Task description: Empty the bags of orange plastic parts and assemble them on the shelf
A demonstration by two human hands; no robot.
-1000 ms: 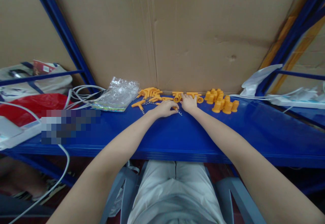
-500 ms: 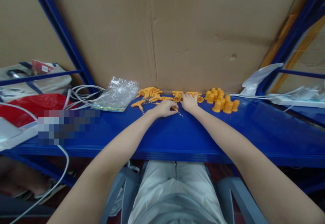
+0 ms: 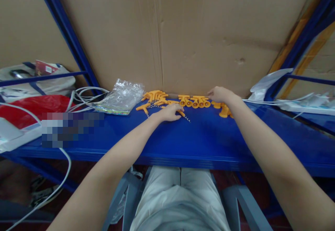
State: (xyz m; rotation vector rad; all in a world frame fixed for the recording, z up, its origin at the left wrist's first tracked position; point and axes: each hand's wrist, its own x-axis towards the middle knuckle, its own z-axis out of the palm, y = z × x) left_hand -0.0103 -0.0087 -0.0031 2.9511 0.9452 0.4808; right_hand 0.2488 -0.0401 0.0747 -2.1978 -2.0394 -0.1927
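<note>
My left hand (image 3: pixel 171 113) is closed around a corkscrew (image 3: pixel 181 112) with a yellow handle, and its metal spiral sticks out to the right, low over the table. Behind and left of this hand lies a pile of yellow T-handled corkscrews (image 3: pixel 156 94) with bare spirals. A row of corkscrews with yellow sleeves (image 3: pixel 201 102) lies along the back, their round ends facing me. My right hand (image 3: pixel 222 94) hovers by the yellow sleeves (image 3: pixel 224 111) on the right, its fingers partly stretched and nothing visible in them. The hand and forearm hide most of those sleeves.
A clear plastic bag (image 3: pixel 123 96) lies left of the pile, beside white cables (image 3: pixel 86 93). A red bag (image 3: pixel 42 107) sits farther left. Cardboard (image 3: pixel 183 42) closes off the back of the blue table (image 3: pixel 183 143). A white power strip (image 3: pixel 309 101) lies at the right.
My right hand has left the sleeved corkscrews and moved right to the loose sleeves, uncovering the row. My left hand stays in place with the corkscrew.
</note>
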